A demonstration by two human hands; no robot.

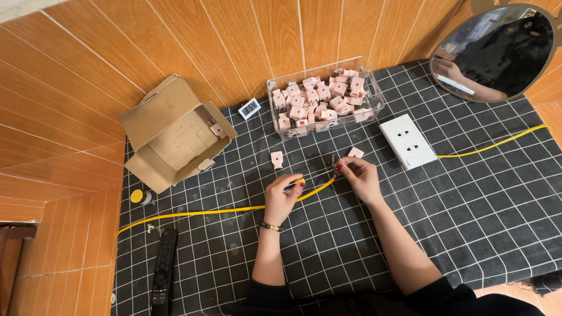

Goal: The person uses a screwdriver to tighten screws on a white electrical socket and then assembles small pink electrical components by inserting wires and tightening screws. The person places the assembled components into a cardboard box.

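**Over the checked counter: both hands on a yellow cable**

At counter (468, 210) centre, left hand (282, 199) pinched on yellow cable (222, 210), fingers (300, 183) closed around it near its free end. Right hand (358, 175) fingers together on a small metal clip (333, 160) at the cable tip; exact hold too small to tell. Cable ran left across the cloth toward the counter edge.

Risks, as judged: clip could slip from the fingertips and drop among the grid lines, being small and held only by tips. Cable slack at left could drag the remote (162, 270) or the yellow-lidded jar (139, 196) if tugged.

Room: two loose pink parts (277, 158) just beyond the hands, clear bin of pink parts (325, 99) farther back, white socket block (407, 141) near on the right, open cardboard box (175, 136) at left. Bare cloth right of the forearms. Tiled wall close behind.
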